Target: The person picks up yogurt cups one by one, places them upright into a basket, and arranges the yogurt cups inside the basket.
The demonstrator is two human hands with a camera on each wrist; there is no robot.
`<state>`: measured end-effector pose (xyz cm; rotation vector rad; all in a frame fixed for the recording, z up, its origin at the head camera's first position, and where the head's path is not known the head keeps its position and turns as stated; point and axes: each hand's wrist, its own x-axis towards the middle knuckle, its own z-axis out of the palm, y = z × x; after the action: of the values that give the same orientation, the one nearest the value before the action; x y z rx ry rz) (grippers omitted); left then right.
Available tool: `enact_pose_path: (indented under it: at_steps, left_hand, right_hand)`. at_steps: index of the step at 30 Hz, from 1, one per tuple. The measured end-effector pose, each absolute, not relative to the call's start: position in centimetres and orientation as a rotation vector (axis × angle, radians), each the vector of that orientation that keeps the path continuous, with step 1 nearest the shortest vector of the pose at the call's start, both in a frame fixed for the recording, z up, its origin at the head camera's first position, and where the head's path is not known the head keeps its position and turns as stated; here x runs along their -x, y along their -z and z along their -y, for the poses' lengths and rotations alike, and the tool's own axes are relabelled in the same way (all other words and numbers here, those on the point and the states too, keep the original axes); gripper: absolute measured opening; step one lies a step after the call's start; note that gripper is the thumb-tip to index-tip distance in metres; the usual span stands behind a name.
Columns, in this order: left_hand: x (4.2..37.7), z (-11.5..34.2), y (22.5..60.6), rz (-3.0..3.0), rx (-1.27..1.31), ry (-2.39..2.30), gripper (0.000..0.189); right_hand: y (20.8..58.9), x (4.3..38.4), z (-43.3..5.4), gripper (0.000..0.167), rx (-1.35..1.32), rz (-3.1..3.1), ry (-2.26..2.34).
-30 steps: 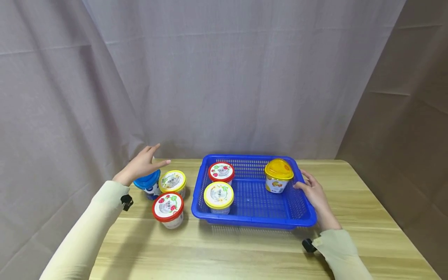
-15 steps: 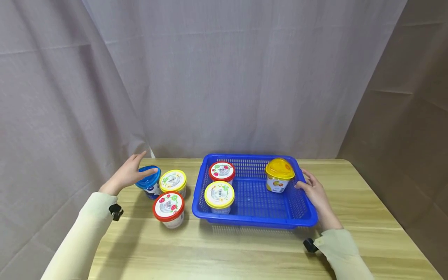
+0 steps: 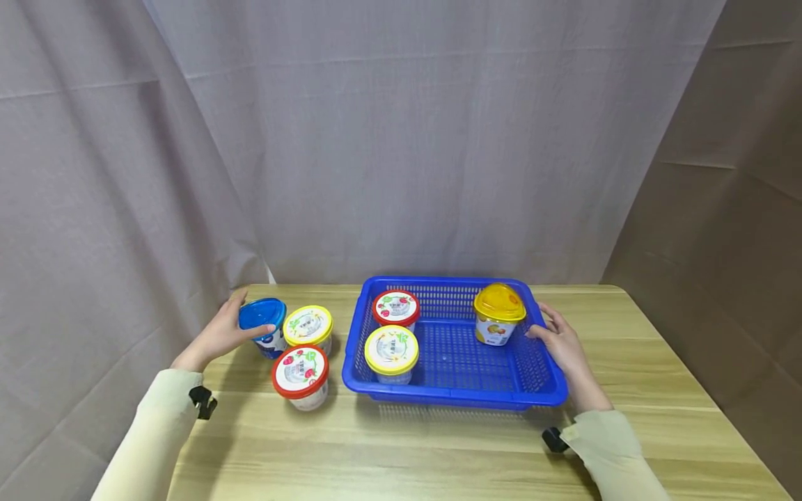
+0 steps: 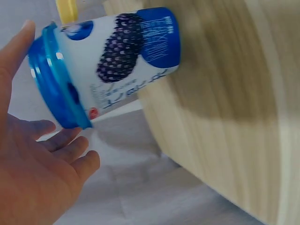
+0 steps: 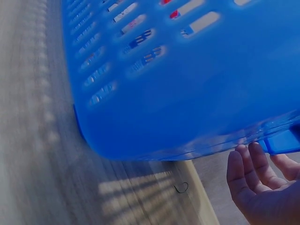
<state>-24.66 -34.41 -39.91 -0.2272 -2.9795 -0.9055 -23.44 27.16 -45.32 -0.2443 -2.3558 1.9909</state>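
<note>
My left hand [image 3: 221, 332] is at the blue-lidded cup [image 3: 269, 342], its thumb on the near side and its fingers on the far side. In the left wrist view the cup [image 4: 124, 51] shows a dark berry picture, and the spread thumb and fingers are right at its lid [image 4: 56, 79]. Beside it stand a yellow-lidded cup [image 3: 309, 324] and a red-lidded cup [image 3: 302, 372]. My right hand [image 3: 567, 355] holds the right rim of the blue basket [image 3: 454, 398], thumb over the edge and fingers outside. Its fingertips [image 5: 255, 147] meet the rim in the right wrist view.
Inside the basket, a red-lidded cup [image 3: 397, 307] and a yellow-lidded cup [image 3: 392, 349] stand at the left. A cup with a domed yellow lid [image 3: 499, 309] is at the back right. The wooden table [image 3: 401, 459] ends at a grey curtain [image 3: 426, 153].
My left hand has come down and left from above the blue-lidded cup to its side, thumb and fingers now on either side of the lid. The right hand and basket stay put.
</note>
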Motion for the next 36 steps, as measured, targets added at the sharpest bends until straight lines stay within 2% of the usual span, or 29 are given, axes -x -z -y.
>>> enact_pose_path:
  at_steps: [22, 36]
  left_hand:
    - [24.6, 34.6, 44.2, 2.804, -0.061, 1.408, 0.110]
    - [24.4, 34.4, 45.5, 2.785, -0.150, 1.517, 0.114]
  right_hand:
    - [45.7, 23.5, -27.1, 0.076, 0.250, 2.336, -1.974]
    - [45.6, 23.2, -26.9, 0.076, 0.219, 2.304, -1.992]
